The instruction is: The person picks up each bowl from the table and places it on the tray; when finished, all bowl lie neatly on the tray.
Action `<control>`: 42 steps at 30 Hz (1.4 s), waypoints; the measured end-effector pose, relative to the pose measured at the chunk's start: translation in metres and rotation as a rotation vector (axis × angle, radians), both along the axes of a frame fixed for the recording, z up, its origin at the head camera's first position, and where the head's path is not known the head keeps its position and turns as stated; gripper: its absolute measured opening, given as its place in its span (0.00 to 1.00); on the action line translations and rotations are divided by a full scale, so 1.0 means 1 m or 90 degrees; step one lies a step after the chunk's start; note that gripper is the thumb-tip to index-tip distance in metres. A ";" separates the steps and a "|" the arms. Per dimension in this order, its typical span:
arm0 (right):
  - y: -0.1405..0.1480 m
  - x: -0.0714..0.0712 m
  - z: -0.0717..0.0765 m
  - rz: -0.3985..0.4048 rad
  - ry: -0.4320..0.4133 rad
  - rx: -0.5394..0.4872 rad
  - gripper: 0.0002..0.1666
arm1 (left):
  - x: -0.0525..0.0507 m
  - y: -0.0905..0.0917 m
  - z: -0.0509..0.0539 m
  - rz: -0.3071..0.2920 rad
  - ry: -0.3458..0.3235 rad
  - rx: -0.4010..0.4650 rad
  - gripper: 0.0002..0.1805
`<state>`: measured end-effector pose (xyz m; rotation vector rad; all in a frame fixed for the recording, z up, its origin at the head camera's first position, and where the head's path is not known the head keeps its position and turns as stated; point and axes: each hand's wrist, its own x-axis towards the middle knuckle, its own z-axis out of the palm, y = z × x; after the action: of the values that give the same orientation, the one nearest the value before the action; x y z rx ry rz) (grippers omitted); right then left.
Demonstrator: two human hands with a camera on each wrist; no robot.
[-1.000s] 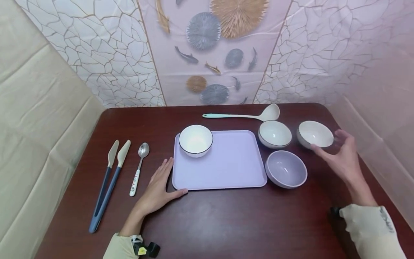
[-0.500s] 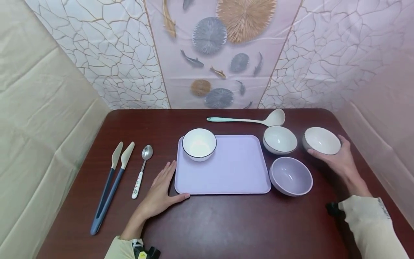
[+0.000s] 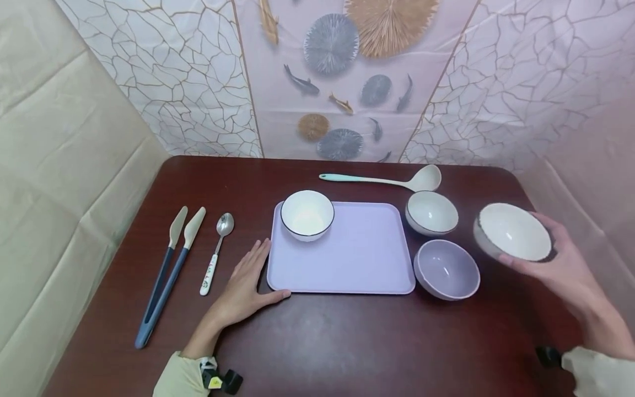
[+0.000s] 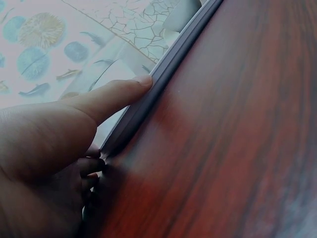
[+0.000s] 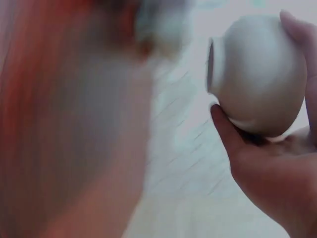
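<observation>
My right hand (image 3: 570, 270) grips a white bowl (image 3: 513, 231) with a scalloped rim by its right side, thumb toward the front. In the right wrist view the bowl's outer wall and foot (image 5: 262, 74) show above the table, between thumb and fingers. On the left, my left hand (image 3: 240, 292) lies with straight fingers at the near left corner of a lilac tray (image 3: 367, 248). Its thumb touches the tray's front edge in the left wrist view. A white bowl with a dark rim (image 3: 307, 215) stands on the tray's back left part.
Right of the tray stand a purple bowl (image 3: 446, 270) and a pale bowl with a dark rim (image 3: 431, 212). A ladle (image 3: 424, 179) lies behind them. Blue-handled tongs (image 3: 161, 286) and a spoon (image 3: 215, 253) lie on the left. Cloth walls border the dark table (image 3: 347, 342).
My right hand has closed round the scalloped white bowl, lifted it off the table and brought it nearer and slightly right. The left hand stays at the tray corner.
</observation>
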<state>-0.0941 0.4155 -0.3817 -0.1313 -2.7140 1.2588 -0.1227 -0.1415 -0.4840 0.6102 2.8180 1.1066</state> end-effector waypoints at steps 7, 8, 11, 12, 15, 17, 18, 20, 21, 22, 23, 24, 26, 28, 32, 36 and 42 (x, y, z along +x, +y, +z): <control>-0.119 0.022 0.028 0.226 -0.025 -0.167 0.59 | -0.001 -0.006 0.002 0.006 0.004 -0.015 0.61; -0.138 0.021 0.025 0.228 -0.041 -0.197 0.58 | -0.001 -0.006 0.001 0.006 0.004 -0.015 0.61; -0.188 0.011 0.010 0.178 -0.081 -0.262 0.57 | 0.000 -0.003 -0.002 0.002 0.005 -0.015 0.61; -0.201 0.007 0.003 0.144 -0.086 -0.268 0.58 | 0.000 -0.002 -0.003 -0.001 0.005 -0.015 0.61; -0.229 -0.018 -0.016 0.033 -0.073 -0.255 0.65 | -0.001 0.001 -0.004 -0.004 0.008 -0.010 0.61; -0.239 -0.036 -0.029 -0.033 -0.042 -0.235 0.69 | -0.002 0.002 -0.005 -0.006 0.011 -0.009 0.61; -0.242 -0.044 -0.034 -0.062 -0.026 -0.220 0.70 | -0.002 0.002 -0.005 -0.007 0.011 -0.009 0.61; -0.246 -0.061 -0.044 -0.102 0.000 -0.201 0.71 | -0.001 0.002 -0.005 -0.006 0.013 -0.012 0.61; -0.247 -0.068 -0.048 -0.111 0.012 -0.198 0.70 | -0.001 0.001 -0.005 -0.004 0.014 -0.014 0.61; -0.248 -0.074 -0.051 -0.119 0.013 -0.186 0.70 | -0.001 0.001 -0.005 -0.002 0.014 -0.014 0.61; -0.248 -0.079 -0.053 -0.123 0.015 -0.178 0.71 | -0.001 0.000 -0.004 0.001 0.014 -0.016 0.61; -0.249 -0.083 -0.056 -0.125 0.016 -0.168 0.70 | 0.000 0.000 -0.004 0.002 0.015 -0.015 0.61; -0.249 -0.089 -0.059 -0.127 0.015 -0.149 0.70 | 0.000 -0.001 -0.003 0.003 0.015 -0.014 0.61; -0.248 -0.091 -0.062 -0.134 0.013 -0.131 0.70 | 0.000 -0.001 -0.003 0.001 0.016 -0.014 0.61; -0.243 -0.092 -0.068 -0.138 0.015 -0.126 0.69 | 0.000 0.001 -0.001 -0.003 0.016 -0.016 0.61; -0.241 -0.092 -0.069 -0.116 0.021 -0.114 0.71 | 0.001 0.001 0.001 0.000 0.014 -0.017 0.61; -0.242 -0.078 -0.061 -0.046 0.117 -0.022 0.77 | 0.002 0.000 -0.001 0.007 0.012 -0.014 0.61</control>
<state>-0.1720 0.1730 -0.4424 -0.1113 -2.5100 1.2334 -0.1209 -0.1418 -0.4846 0.6081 2.8484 1.0749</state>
